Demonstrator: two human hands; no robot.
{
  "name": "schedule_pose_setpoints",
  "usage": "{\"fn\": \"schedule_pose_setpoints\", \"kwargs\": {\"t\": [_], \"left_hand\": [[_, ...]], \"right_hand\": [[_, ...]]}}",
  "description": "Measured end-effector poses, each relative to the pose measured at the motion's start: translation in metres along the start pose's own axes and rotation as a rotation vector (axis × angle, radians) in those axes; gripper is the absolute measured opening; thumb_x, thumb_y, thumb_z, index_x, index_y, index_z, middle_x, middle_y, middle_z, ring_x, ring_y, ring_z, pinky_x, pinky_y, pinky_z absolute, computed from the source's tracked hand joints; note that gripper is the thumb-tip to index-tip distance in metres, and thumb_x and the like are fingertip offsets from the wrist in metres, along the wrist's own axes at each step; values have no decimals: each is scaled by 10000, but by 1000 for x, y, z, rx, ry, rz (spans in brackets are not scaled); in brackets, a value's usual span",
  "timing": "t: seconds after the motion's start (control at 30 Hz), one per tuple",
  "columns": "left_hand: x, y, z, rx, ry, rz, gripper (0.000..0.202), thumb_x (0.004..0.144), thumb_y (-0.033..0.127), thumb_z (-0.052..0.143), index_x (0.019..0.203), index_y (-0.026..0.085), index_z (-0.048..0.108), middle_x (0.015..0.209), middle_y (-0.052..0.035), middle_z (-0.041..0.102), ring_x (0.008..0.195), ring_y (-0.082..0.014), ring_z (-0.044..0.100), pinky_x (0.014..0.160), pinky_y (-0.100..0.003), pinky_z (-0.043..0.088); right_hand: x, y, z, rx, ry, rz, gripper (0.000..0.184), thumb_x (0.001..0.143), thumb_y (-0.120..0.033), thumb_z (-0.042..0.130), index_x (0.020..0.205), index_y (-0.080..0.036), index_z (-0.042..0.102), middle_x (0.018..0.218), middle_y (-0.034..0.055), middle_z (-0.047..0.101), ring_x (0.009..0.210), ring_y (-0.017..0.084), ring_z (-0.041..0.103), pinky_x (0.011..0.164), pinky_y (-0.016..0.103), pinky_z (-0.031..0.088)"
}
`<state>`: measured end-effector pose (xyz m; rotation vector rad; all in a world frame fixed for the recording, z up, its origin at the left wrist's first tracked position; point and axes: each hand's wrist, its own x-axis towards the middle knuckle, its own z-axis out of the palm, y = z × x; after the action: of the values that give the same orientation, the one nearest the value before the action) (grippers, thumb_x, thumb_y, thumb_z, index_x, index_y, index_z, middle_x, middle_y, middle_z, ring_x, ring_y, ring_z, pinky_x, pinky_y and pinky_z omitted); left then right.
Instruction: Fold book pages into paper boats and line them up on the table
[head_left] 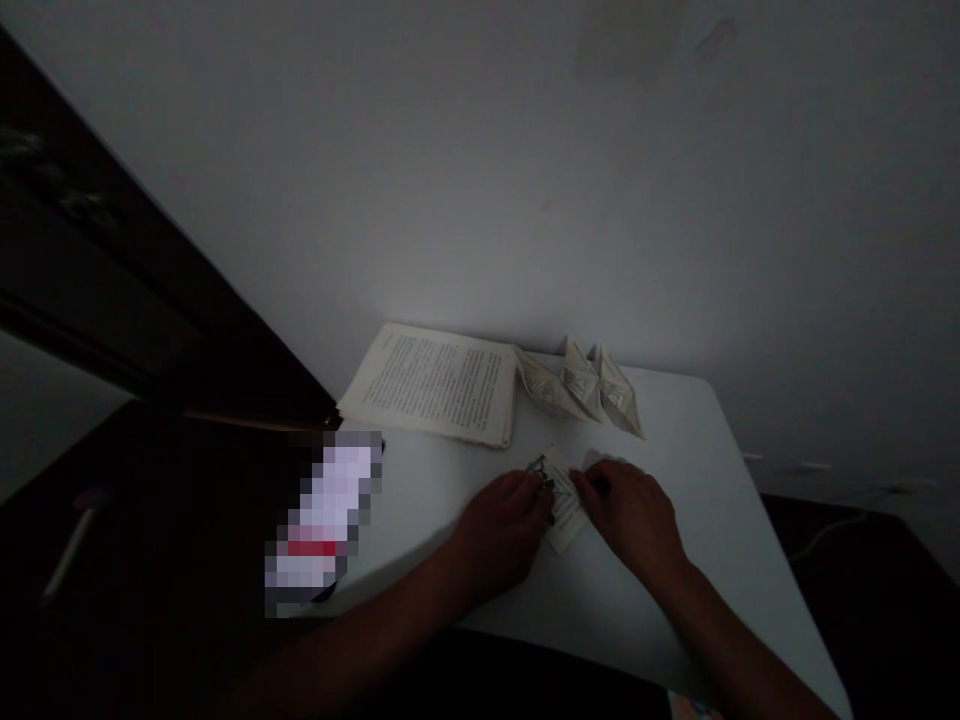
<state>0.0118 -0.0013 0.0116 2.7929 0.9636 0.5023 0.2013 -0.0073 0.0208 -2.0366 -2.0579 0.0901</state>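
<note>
A small folded piece of printed paper (564,505) lies on the white table (697,480) between my two hands. My left hand (506,530) grips its left side, fingers closed and bent over the sheet. Thumb and fingertips of my right hand (628,505) pinch the paper's right edge. Dark marks show on the paper beside my left fingertips; I cannot make them out. Behind my hands stand several folded paper boats (581,385), made of the same kind of printed page and set side by side.
A stack of printed pages (439,385) lies at the table's back left, near the wall (487,180). A phone-like object (330,515), blurred out, is at the left edge. A dark door (150,270) stands left; a cable (832,535) runs on the right.
</note>
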Motion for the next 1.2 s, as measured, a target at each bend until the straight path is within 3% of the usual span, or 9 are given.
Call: {"fn": "schedule_pose_setpoints", "kwargs": {"t": [0.13,0.33,0.43,0.63,1.2], "left_hand": [[-3,-1,5,9,38,5,383,866,184,432,1243,128,468,1173,-143,530,1089,-243,492,928,-392,444],[-3,0,7,2,51,-21,362,884,201,409,1234,151,490,1185,-136,537,1100,-243,492,916,-398,452],[-3,1,8,-1,46,-38,374,872,195,424,1237,146,489,1179,-137,543,1083,-243,501,914,-397,451],[-4,0,12,-13,23,-42,429,850,181,449,1278,147,457,1219,-133,517,1113,-249,474,951,-401,420],[-4,3,10,36,32,-57,400,851,181,443,1248,139,479,1211,-125,525,1070,-251,491,917,-392,431]], "right_hand": [[1,-1,1,18,3,21,303,863,-417,469,687,-211,605,687,31,623,693,197,574,672,315,377],[1,-1,1,32,-8,31,333,850,-466,462,690,-211,604,668,27,609,680,200,575,667,319,384],[0,-1,0,67,-2,19,300,811,-480,516,838,-201,621,701,24,619,698,201,582,687,319,401],[-3,0,2,100,23,27,442,743,-503,584,1044,-178,588,752,28,636,744,210,595,736,335,421],[2,2,0,216,-81,164,459,691,-427,630,1110,-259,546,776,-10,670,682,187,633,566,271,382]]}}
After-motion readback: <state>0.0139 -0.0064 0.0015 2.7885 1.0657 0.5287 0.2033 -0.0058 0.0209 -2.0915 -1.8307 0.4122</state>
